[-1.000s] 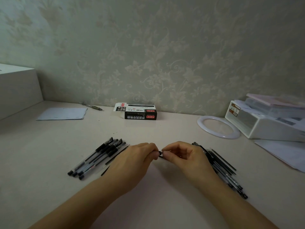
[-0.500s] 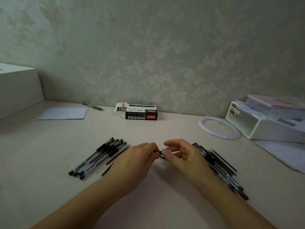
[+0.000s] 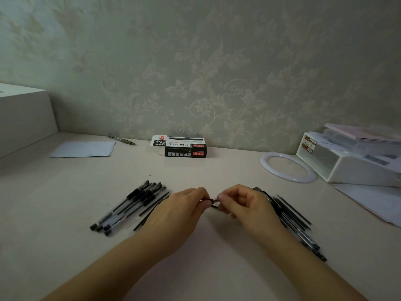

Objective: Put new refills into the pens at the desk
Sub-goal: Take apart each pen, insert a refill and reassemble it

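Observation:
Both hands meet over the middle of the desk (image 3: 217,174) on one black pen (image 3: 212,200), of which only a short piece shows between them. My left hand (image 3: 180,216) grips one end and my right hand (image 3: 247,208) pinches the other with thumb and forefinger. Several clear pens with black caps (image 3: 128,207) lie in a bunch left of my left hand, with thin black refills (image 3: 152,210) beside them. More pens and refills (image 3: 293,218) lie in a pile under and right of my right wrist.
A black and white pen box (image 3: 184,147) lies by the wall. A paper sheet (image 3: 83,149) and a lone pen (image 3: 121,140) are at back left. A white ring (image 3: 286,167), a white organiser (image 3: 351,161) and papers (image 3: 373,200) sit right. A white box (image 3: 21,116) stands far left.
My right fingers have closed again on the pen end after spreading half a second ago. Both hands stay in the same spot, and the piles have not moved.

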